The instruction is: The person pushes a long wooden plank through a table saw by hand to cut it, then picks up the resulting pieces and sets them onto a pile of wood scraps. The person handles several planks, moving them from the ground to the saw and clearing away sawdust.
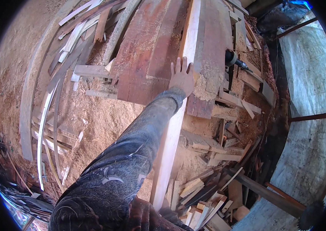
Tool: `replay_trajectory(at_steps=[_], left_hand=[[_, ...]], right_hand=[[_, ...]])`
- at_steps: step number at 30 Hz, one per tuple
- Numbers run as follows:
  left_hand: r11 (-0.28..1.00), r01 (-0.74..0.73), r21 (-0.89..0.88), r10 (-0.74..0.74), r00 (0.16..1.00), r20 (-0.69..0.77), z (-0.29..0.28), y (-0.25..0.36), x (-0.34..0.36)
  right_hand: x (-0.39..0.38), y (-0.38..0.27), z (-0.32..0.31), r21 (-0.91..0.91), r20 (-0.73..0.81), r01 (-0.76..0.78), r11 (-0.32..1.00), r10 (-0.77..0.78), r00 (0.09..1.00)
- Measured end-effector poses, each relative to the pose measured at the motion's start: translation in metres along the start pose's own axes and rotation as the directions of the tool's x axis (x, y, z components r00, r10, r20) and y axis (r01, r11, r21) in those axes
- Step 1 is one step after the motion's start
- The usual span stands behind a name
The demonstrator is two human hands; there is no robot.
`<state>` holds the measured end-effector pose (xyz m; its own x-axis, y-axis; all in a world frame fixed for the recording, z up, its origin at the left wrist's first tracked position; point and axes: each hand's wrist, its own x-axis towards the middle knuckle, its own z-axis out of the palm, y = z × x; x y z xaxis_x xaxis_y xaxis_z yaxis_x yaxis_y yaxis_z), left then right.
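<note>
My left hand (182,80) lies palm down on a long, pale squared timber (192,36), fingers stretched out and spread. The forearm, in a dusty dark sleeve (120,161), reaches up from the lower left. The timber runs from the far end of a reddish plank bench (139,57), under my hand, and out past its near edge. Its near length (170,142) slants down toward my body at the bottom. Sawdust coats the bench boards beside my hand. My right hand does not show.
On the bench's right side lies a dark power tool (232,59). Long offcut strips (74,38) are heaped at the left. Short wood blocks (205,210) pile up at lower right. Sawdust covers the ground (109,115). A pale sheet wall (309,69) stands on the right.
</note>
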<state>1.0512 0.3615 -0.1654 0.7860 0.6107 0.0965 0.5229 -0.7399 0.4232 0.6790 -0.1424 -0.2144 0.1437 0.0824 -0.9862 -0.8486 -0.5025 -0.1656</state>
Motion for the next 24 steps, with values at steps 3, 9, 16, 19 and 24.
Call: replay_trajectory(at_steps=[3, 9, 16, 19, 24], left_hand=[[1.000, -0.007, 0.007, 0.007, 1.000, 0.009, 0.004, -0.004, 0.009], [0.999, -0.035, 0.035, 0.036, 0.999, -0.027, -0.002, -0.004, 0.023], [0.997, -0.013, 0.076, 0.012, 1.000, 0.014, 0.000, -0.006, 0.040], [0.997, -0.022, 0.078, 0.022, 1.000, 0.002, 0.010, -0.014, 0.051], [0.996, -0.021, 0.090, 0.024, 0.999, -0.029, 0.011, -0.006, 0.064]], right_hand=[[0.001, -0.006, 0.001, -0.018, -0.001, 0.014, 1.000, -0.014, 1.000], [0.004, -0.017, 0.006, -0.075, 0.000, 0.051, 0.996, -0.051, 0.999], [-0.002, -0.035, 0.013, -0.261, 0.028, 0.176, 0.949, -0.175, 0.984], [-0.006, -0.049, 0.019, -0.364, 0.053, 0.240, 0.900, -0.237, 0.970], [0.023, -0.031, 0.007, -0.251, 0.004, 0.251, 0.935, -0.258, 0.966]])
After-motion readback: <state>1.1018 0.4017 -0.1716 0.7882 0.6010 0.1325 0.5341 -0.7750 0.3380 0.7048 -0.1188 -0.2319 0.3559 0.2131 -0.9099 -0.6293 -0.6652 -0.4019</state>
